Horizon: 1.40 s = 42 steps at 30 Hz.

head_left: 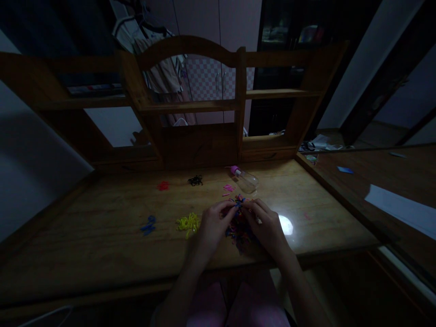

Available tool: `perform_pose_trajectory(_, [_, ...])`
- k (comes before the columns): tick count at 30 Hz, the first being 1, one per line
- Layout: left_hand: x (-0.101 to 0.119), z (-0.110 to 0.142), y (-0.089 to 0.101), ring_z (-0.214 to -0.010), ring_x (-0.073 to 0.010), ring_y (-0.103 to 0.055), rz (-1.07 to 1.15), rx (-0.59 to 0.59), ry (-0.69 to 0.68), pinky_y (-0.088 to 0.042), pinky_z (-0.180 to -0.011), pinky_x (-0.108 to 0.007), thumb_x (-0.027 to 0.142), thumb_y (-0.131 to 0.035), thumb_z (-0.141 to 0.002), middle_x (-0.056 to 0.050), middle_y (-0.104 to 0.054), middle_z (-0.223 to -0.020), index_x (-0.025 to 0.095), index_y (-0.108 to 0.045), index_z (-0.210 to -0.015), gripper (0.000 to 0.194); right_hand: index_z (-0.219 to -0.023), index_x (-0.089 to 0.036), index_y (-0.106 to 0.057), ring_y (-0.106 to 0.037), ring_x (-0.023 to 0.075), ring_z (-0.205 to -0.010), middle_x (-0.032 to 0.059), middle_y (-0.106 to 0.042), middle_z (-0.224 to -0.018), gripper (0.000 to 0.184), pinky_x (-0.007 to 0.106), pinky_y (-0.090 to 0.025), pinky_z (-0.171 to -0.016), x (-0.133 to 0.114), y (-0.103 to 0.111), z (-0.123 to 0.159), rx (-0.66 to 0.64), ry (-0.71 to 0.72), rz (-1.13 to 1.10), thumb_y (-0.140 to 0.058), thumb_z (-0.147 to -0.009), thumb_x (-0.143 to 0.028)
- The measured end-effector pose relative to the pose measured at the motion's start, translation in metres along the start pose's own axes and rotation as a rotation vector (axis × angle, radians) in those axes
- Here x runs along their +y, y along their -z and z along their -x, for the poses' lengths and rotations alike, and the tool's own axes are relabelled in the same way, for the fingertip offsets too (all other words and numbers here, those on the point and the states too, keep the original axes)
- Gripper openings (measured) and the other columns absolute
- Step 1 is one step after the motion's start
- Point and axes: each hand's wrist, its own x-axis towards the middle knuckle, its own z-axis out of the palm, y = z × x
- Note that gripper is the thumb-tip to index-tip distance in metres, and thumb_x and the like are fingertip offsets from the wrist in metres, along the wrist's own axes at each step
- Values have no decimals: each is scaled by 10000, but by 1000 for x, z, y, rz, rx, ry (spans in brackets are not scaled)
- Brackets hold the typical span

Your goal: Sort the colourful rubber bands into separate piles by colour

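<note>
A mixed pile of small coloured bands [240,234], which look like rubber bands, lies on the table between and below my hands. My left hand [218,218] pinches a small blue band [237,205] over the far side of this pile. From the other side, my right hand [265,222] has its thumb and forefinger closed at the same spot, close to the left fingertips. Left of my hands sits a heap of yellow bands [188,223], with a few blue bands [148,225] further left. Pink bands [228,189] lie just beyond my fingers.
Red bands [163,185] and black bands [195,180] lie toward the back of the wooden table [112,254]. A clear bottle with a pink cap [245,180] rests on its side beyond my right hand. A wooden shelf unit [200,143] rises along the back edge.
</note>
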Motion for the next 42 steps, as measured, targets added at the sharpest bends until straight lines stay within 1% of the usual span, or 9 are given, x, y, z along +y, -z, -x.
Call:
perform_pose_trajectory(2, [3, -1, 2, -862, -202, -686, 45, 2, 45, -516, -776, -272, 288, -630, -852, -33, -740, -936, 197, -745, -909, 157, -1093, -226, -631, -635, 180, -924, 58, -639, -1052, 191, 284, -509, -792, -3, 2, 0, -8, -19, -2, -511, -948, -197])
perform_pose_trajectory(6, [5, -1, 4, -862, -201, -678, 186, -6, 103, -515, -788, -270, 307, -650, -833, -54, -734, -921, 162, -733, -909, 184, -1201, -223, -583, -623, 199, -964, 79, -607, -1123, 273, 305, -510, -815, -10, 6, 0, -41, -34, -1, -532, -933, -236])
perform_pose_trajectory(11, [5, 0, 3, -878, -197, -670, 343, -39, 148, -514, -786, -263, 336, -667, -824, -72, -731, -939, 140, -718, -936, 232, -1068, -202, -618, -616, 197, -925, 84, -602, -1045, 171, 295, -507, -765, -11, 6, 1, -59, 9, -10, -509, -944, -245])
perform_pose_trajectory(14, [6, 1, 3, -878, -201, -671, 349, -34, 170, -516, -788, -267, 336, -687, -803, -73, -731, -931, 137, -717, -917, 232, -1037, -205, -619, -617, 190, -906, 80, -601, -1034, 147, 291, -505, -756, -11, 6, 0, -42, 7, -20, -515, -948, -260])
perform_pose_trajectory(17, [6, 0, 3, -866, -202, -672, 367, -40, 184, -517, -787, -272, 350, -704, -784, -77, -731, -936, 139, -719, -912, 247, -1064, -210, -610, -618, 193, -921, 77, -601, -1034, 157, 292, -506, -765, -11, 6, 0, -23, 9, -28, -541, -941, -279])
perform_pose_trajectory(27, [-6, 0, 0, -795, -182, -660, 398, -36, 221, -507, -719, -245, 402, -735, -755, -60, -729, -867, 146, -733, -869, 281, -1008, -213, -624, -620, 189, -921, 77, -614, -1024, 138, 285, -504, -761, -9, 5, 0, 0, -5, 0, -499, -954, -233])
perform_pose_trajectory(35, [1, -1, 1, -834, -201, -679, 413, -9, 255, -528, -749, -267, 383, -731, -765, -88, -735, -925, 124, -732, -910, 297, -959, -212, -613, -628, 169, -840, 65, -623, -1008, 109, 256, -478, -680, -8, 4, 1, 17, -37, 50, -508, -934, -223])
perform_pose_trajectory(39, [1, -1, 2, -761, -192, -692, 463, -9, 287, -544, -693, -262, 379, -747, -748, -82, -738, -877, 121, -714, -901, 302, -906, -205, -588, -612, 167, -812, 50, -607, -930, 89, 250, -448, -653, -7, 5, 1, 53, -87, 79, -502, -924, -214])
perform_pose_trajectory(42, [-1, -1, 3, -754, -188, -699, 474, -11, 296, -549, -675, -254, 363, -738, -759, -91, -741, -892, 120, -708, -912, 289, -867, -205, -561, -591, 161, -771, 36, -585, -874, 82, 252, -425, -643, -8, 6, 1, 78, -125, 101, -499, -919, -215])
